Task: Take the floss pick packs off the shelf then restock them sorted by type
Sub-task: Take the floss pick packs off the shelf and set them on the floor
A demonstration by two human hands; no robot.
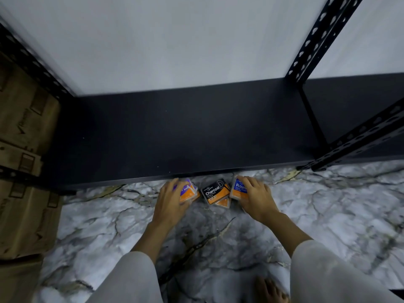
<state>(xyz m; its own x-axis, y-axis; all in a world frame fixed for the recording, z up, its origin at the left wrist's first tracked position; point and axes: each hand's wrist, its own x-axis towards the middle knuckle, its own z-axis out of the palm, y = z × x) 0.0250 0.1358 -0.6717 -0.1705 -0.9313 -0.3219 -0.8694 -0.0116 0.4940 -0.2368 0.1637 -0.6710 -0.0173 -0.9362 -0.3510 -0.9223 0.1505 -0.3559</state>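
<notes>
Three floss pick packs on marble floor, just near of black shelf front edge. Left hand fingers curled over purple-orange pack, gripping it. Right hand spread, fingers wrapped on blue "Round" pack. Black "Charcoal" pack between them, untouched. Shelf board bare. Cardboard boxes far left.

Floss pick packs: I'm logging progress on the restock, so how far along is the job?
Unloading looks done: the black shelf board is bare and the packs lie on the marbled floor just in front of it. In hand: the left hand rests on the purple-and-orange packs, the right hand on the blue-labelled "Round" pack; the black "Charcoal" pack lies untouched between them. Left: restocking by type.
</notes>
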